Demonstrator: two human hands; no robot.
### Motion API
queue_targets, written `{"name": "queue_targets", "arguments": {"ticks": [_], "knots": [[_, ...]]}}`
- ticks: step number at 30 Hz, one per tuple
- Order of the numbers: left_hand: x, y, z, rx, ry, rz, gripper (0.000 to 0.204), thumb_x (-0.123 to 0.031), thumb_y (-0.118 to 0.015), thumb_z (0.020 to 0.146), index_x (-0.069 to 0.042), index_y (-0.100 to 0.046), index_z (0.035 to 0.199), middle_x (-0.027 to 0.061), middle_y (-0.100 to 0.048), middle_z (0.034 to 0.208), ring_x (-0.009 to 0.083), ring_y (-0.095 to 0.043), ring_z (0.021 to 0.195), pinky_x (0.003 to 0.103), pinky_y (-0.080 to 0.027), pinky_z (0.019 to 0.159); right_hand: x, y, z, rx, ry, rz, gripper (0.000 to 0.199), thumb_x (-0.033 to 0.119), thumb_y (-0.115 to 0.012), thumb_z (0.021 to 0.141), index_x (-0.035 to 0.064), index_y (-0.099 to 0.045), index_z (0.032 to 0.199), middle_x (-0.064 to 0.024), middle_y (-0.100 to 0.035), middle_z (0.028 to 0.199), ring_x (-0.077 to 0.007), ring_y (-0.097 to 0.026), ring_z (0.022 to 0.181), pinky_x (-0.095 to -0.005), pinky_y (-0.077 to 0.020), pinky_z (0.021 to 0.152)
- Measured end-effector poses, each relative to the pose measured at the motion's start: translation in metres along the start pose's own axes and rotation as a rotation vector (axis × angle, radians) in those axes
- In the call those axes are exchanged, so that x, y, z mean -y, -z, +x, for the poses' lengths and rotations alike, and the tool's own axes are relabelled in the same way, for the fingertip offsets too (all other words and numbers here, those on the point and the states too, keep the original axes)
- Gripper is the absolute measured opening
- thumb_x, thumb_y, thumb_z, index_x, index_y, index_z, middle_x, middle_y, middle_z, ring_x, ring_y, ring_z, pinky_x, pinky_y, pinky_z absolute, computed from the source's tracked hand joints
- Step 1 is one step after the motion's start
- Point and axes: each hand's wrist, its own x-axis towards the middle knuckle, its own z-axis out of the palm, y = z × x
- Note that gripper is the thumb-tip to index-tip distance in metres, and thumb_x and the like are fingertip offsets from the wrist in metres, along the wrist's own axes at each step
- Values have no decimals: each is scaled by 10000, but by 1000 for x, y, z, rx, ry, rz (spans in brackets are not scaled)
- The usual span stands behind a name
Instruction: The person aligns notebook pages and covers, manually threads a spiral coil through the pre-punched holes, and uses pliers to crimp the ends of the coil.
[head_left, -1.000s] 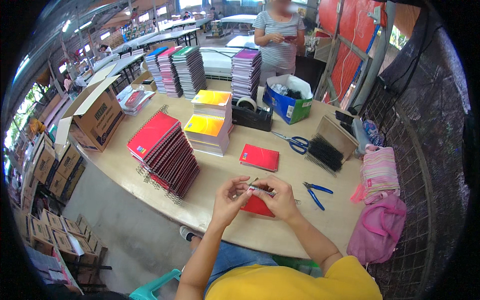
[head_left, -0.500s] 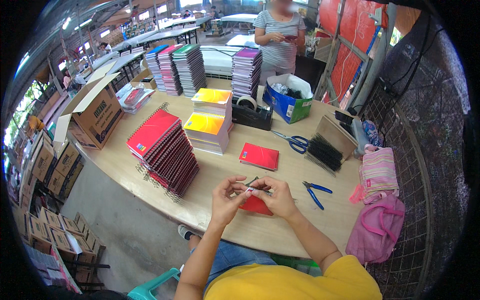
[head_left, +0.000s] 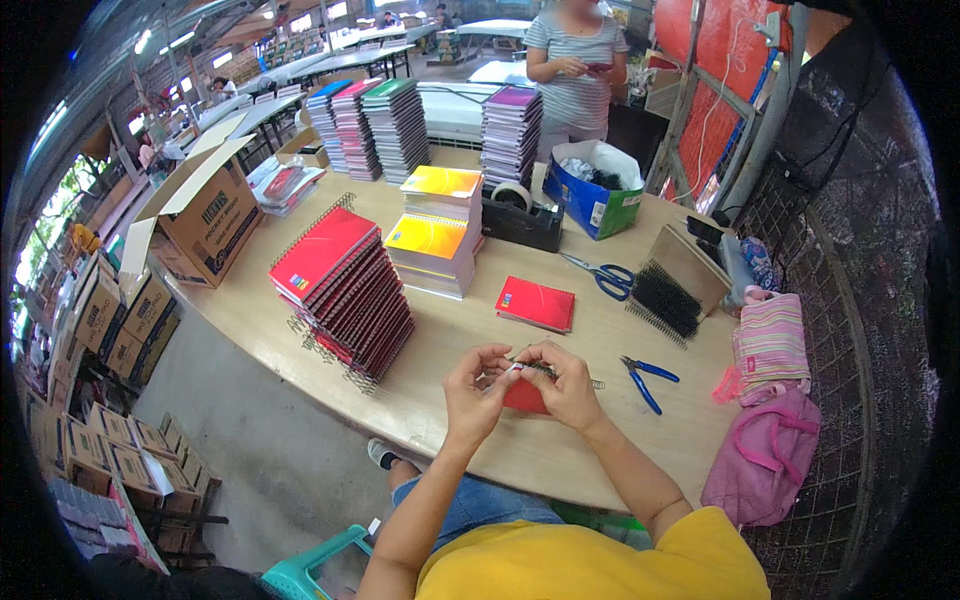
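Between the fingertips of both hands: small red notebook (head_left: 524, 397), held low over the edge of the wooden table (head_left: 440, 360), close to the body for fine work along its top edge; thin dark wire binding (head_left: 548, 371) pinched there

Left hand (head_left: 474, 389): thumb and forefinger closed on the left end of the binding, remaining fingers curled; a steadying grip by the look of it

Right hand (head_left: 568, 385): fingers bent over the notebook's right side, tips clasping the coil, palm covering part of the red cover

Just right of the right-hand fingers: blue-handled pliers (head_left: 645, 378), lying flat within easy reach

Ahead of the fingers: second red notebook (head_left: 536, 303), flat and apart; beyond it blue-handled scissors (head_left: 599, 274) and a bundle of black spiral coils (head_left: 665, 300) leaning on a board, probably stock for binding

Ahead and left of the left-hand fingers: leaning stack of red spiral notebooks (head_left: 345, 285), coils outward; behind it a stack of yellow-orange covers (head_left: 432, 243)

Far ahead: black tape dispenser (head_left: 520, 218), blue bag of scraps (head_left: 594, 192), tall stacks of coloured notebooks (head_left: 378, 125), another person (head_left: 578, 62) standing well apart, hands occupied with a small object

Far left of the fingers: open cardboard box (head_left: 203, 215) on the table end
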Motion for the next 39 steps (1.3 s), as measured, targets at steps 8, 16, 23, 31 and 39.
{"name": "queue_targets", "arguments": {"ticks": [8, 16, 23, 31, 39], "knots": [[23, -1, -8, -2, 74, -24, 338, 77, -721, 840, -16, -620, 1149, 28, -637, 972, 83, -603, 877, 207, -520, 719, -11, 8, -1, 127, -54, -96, 144, 47, -679, 868, -1, -682, 1004, -87, -699, 933, -158, -651, 869, -297, -507, 791], [15, 0, -7, 56, -86, 62, 289, 5, -705, 901, 7, -614, 1175, 64, -675, 1026, 134, -647, 936, 260, -541, 820, -12, 1, -4, 37, -181, 48, 145, 48, -692, 885, 15, -689, 1026, -39, -706, 933, -103, -639, 850, -275, -505, 774], [9, 13, -19, -10, -108, 299, 183, 2, -737, 862, 18, -680, 1035, 112, -694, 1044, 173, -689, 904, 290, -569, 798, -21, 1, -4, 21, -227, 178, 155, 30, -696, 886, -26, -698, 1031, -95, -729, 957, -133, -682, 883, -292, -550, 807], [13, 20, -14, -103, -18, 265, 162, 1, -757, 827, 8, -741, 988, 127, -693, 1103, 178, -720, 849, 300, -600, 728, -23, 6, -6, 169, -402, 165, 279, 5, -676, 899, -76, -676, 1166, -88, -708, 1040, -104, -652, 922, -255, -538, 836], [13, 21, -13, -69, 31, 329, 213, -32, -780, 810, -2, -746, 1019, 123, -659, 1182, 156, -705, 817, 285, -605, 711, -21, 1, -6, 126, -376, 165, 257, 25, -699, 887, -72, -687, 1125, -81, -714, 1008, -104, -655, 888, -247, -536, 806]]}}
